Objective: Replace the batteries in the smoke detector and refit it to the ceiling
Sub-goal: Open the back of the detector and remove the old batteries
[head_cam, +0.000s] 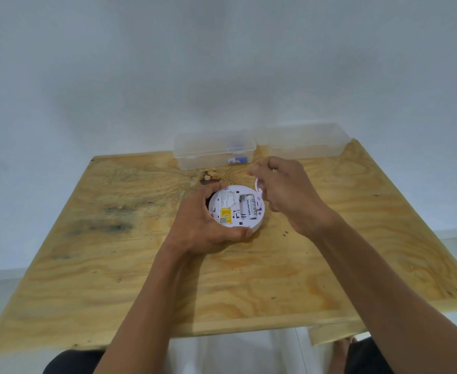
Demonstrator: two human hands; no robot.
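Observation:
A round white smoke detector [231, 205] lies back side up near the middle of the wooden table [114, 265]. Its battery bay is uncovered, with white batteries [249, 207] lying in it beside a yellow label. My left hand [203, 225] wraps the detector's left and near rim. My right hand [284, 190] hovers at the detector's far right edge, fingers pinched on a thin white strip or tab [258, 184] that rises from the rim; motion blur hides exactly what it is.
Two clear plastic boxes stand at the table's far edge: the left box [214, 152] holds a small blue and white item, the right box [305, 141] looks empty. A white wall is behind. My feet show below the near edge.

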